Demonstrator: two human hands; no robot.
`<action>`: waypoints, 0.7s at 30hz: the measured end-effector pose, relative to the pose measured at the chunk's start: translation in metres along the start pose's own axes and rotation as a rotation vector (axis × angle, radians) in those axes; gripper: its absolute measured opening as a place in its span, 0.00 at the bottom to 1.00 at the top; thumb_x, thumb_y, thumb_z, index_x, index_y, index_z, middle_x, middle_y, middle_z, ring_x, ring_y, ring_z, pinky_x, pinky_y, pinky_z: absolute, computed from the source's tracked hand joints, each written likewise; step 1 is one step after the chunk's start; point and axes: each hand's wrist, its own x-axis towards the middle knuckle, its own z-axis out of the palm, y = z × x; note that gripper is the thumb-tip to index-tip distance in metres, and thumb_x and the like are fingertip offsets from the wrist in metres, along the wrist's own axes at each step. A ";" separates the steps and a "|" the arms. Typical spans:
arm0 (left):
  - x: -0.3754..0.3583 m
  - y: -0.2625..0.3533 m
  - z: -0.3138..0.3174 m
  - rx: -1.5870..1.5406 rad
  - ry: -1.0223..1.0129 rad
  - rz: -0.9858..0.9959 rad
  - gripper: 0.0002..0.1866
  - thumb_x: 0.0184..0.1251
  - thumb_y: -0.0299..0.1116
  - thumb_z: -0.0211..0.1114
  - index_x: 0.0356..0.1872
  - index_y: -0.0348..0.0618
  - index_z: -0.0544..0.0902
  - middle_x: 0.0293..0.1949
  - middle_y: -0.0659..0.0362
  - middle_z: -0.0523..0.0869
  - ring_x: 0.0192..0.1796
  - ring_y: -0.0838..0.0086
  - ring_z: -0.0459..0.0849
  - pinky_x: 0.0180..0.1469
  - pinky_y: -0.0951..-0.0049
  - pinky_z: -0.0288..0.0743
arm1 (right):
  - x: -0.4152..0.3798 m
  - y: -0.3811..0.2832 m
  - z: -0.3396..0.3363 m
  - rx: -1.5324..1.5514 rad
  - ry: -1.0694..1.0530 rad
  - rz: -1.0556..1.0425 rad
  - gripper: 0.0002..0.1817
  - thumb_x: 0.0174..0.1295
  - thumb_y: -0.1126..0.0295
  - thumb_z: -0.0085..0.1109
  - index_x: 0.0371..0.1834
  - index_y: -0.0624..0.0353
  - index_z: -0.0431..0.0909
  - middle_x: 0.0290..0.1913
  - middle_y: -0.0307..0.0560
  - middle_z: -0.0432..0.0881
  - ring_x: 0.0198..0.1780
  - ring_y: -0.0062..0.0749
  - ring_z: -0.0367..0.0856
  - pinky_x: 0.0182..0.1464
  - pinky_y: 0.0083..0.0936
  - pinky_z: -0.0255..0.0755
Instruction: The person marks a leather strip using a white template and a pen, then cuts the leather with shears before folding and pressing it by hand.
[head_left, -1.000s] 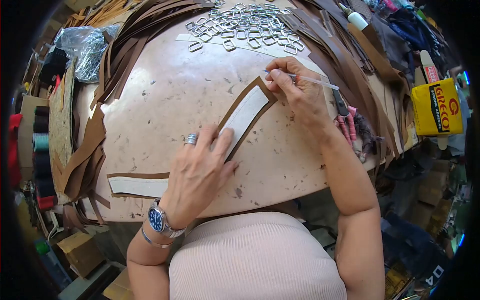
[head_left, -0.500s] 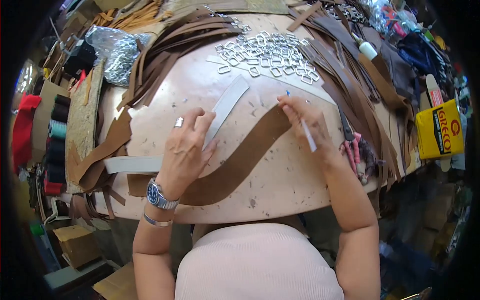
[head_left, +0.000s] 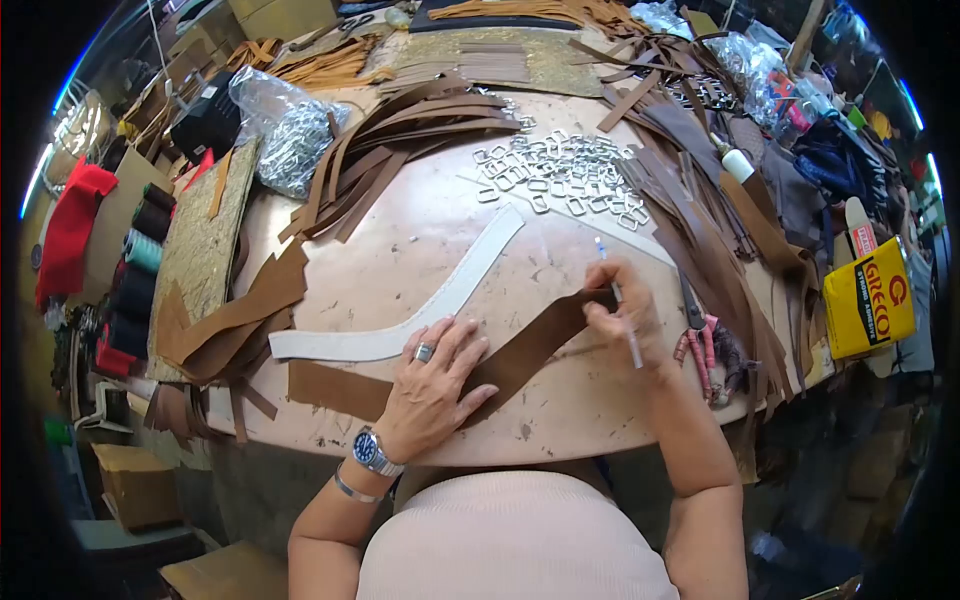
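A wide, curved brown leather strip [head_left: 540, 345] lies across the front of the table. My left hand [head_left: 435, 375] rests flat on its middle, fingers spread, with the fingertips near the edge of a curved white strip [head_left: 350, 346]. That white strip lies behind the brown one and has the same kind of bend. My right hand [head_left: 625, 315] is closed around a slim, pale pen [head_left: 634, 348] with a blue end. The brown strip's right end is at the fingers of this hand, which are somewhat blurred.
Metal rectangular rings [head_left: 560, 170] are heaped at the back, between bundles of narrow brown strips [head_left: 400, 130]. Pink-handled scissors [head_left: 700, 340] lie to the right. A yellow adhesive tin [head_left: 870, 298] stands at the right edge, and thread spools [head_left: 135, 290] line the left.
My left hand has come down flat on the brown strip, uncovering the white one. The brown strip's right end remains at my right hand with the pen. The view has tilted upward.
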 end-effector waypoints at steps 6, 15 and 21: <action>-0.006 -0.004 0.001 -0.113 0.074 0.051 0.15 0.51 0.34 0.67 0.39 0.42 0.76 0.41 0.57 0.80 0.44 0.62 0.77 0.48 0.63 0.68 | 0.000 -0.008 0.003 0.298 0.055 0.099 0.16 0.44 0.83 0.52 0.37 0.59 0.65 0.34 0.41 0.71 0.37 0.22 0.70 0.43 0.18 0.66; -0.009 -0.005 -0.013 -0.187 0.172 -0.028 0.10 0.53 0.30 0.65 0.37 0.42 0.78 0.25 0.56 0.81 0.27 0.65 0.79 0.31 0.70 0.71 | 0.002 -0.005 -0.010 0.050 0.188 0.030 0.15 0.44 0.82 0.51 0.37 0.60 0.66 0.32 0.44 0.72 0.34 0.29 0.72 0.39 0.22 0.67; -0.019 -0.018 -0.031 -0.103 0.076 -0.137 0.09 0.53 0.30 0.64 0.36 0.42 0.78 0.27 0.57 0.81 0.28 0.65 0.79 0.32 0.70 0.70 | 0.002 -0.004 -0.004 -0.175 0.110 -0.049 0.15 0.42 0.83 0.50 0.36 0.62 0.65 0.33 0.52 0.70 0.31 0.42 0.71 0.35 0.31 0.66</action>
